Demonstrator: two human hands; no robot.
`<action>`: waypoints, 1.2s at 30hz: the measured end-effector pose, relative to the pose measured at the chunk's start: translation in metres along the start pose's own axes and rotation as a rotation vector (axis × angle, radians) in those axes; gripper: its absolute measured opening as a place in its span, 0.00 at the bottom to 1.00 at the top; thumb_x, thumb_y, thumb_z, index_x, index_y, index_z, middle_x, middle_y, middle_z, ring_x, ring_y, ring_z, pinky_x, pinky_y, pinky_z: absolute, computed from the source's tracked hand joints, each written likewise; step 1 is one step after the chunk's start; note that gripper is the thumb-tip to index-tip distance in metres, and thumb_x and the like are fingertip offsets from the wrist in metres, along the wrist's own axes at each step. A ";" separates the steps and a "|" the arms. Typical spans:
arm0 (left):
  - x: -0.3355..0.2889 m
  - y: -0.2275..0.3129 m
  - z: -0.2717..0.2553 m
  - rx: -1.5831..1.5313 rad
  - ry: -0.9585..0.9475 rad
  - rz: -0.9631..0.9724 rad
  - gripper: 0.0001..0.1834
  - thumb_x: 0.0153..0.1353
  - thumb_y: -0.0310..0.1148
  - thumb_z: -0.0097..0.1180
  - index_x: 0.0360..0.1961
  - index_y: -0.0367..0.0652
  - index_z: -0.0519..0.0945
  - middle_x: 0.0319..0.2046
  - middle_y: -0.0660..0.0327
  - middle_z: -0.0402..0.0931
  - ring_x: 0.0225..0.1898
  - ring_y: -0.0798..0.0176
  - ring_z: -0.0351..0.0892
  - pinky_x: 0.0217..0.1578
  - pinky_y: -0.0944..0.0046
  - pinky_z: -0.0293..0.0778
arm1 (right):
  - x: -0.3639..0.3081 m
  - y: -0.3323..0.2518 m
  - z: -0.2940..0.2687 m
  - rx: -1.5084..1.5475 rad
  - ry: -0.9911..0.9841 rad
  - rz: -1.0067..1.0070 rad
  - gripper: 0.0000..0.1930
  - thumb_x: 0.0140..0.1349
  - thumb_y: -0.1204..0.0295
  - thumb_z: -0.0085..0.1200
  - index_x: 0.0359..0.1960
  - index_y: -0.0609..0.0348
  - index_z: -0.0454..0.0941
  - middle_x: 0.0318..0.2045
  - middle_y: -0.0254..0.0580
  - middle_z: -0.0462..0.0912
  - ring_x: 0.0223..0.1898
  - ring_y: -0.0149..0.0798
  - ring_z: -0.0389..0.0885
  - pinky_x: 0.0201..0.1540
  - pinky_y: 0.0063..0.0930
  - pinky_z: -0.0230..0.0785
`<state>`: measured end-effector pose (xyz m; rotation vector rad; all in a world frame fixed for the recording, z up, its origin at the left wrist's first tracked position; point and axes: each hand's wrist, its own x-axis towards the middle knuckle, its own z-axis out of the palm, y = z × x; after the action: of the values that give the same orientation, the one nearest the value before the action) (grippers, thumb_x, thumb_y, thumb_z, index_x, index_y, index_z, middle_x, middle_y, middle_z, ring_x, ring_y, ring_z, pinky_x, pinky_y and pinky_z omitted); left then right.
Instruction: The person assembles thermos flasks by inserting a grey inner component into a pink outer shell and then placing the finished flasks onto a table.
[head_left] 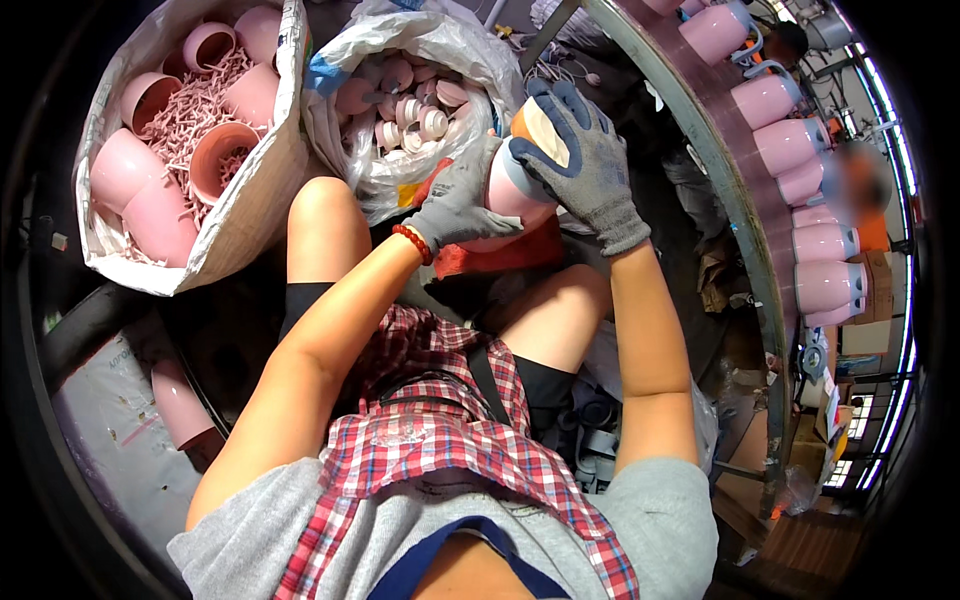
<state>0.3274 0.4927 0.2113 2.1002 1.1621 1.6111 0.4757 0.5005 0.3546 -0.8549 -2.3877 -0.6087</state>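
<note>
A pink thermos jug body [520, 205] with a grey-blue collar is held tilted above my lap. My left hand [458, 195], in a grey glove, is closed round its side. My right hand [580, 150], gloved in grey with darker coated fingers, curls over the jug's top end. Beneath its fingers shows a round cream-coloured piece [543, 138] with an orange edge. Whether this piece is loose or seated in the jug cannot be told. Red cloth [500, 255] lies under the jug, over my knees.
At the left a white woven sack [255, 225] holds pink jug shells and pink shredded filler. Beside it a clear plastic-lined bag [335, 130] contains small pink and white parts. A curved bench edge [745, 210] runs along the right, with several finished pink jugs [790, 145] standing on it.
</note>
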 end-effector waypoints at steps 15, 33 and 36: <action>-0.016 -0.020 -0.015 -0.015 -0.081 -0.012 0.59 0.33 0.49 0.70 0.65 0.36 0.53 0.59 0.40 0.60 0.62 0.41 0.57 0.61 0.54 0.55 | 0.037 -0.005 -0.081 0.172 0.591 -0.166 0.30 0.49 0.64 0.66 0.53 0.61 0.71 0.49 0.48 0.74 0.51 0.44 0.72 0.52 0.35 0.67; -0.065 0.002 -0.104 -0.633 -0.107 -0.379 0.51 0.45 0.41 0.66 0.67 0.39 0.52 0.47 0.64 0.68 0.39 0.74 0.66 0.39 0.73 0.67 | -0.077 0.067 0.155 0.716 0.298 0.575 0.34 0.50 0.60 0.66 0.55 0.65 0.67 0.52 0.53 0.73 0.54 0.47 0.71 0.56 0.36 0.63; -0.086 0.007 -0.116 -0.850 -0.110 -0.362 0.50 0.48 0.50 0.64 0.66 0.39 0.53 0.52 0.62 0.67 0.48 0.69 0.66 0.48 0.67 0.66 | -0.093 0.049 0.190 0.378 0.022 0.564 0.35 0.49 0.54 0.63 0.58 0.53 0.67 0.54 0.53 0.70 0.53 0.54 0.71 0.54 0.40 0.65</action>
<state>0.2201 0.3969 0.1971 1.3223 0.5952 1.4295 0.5095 0.6012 0.1647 -1.2545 -2.0030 0.0528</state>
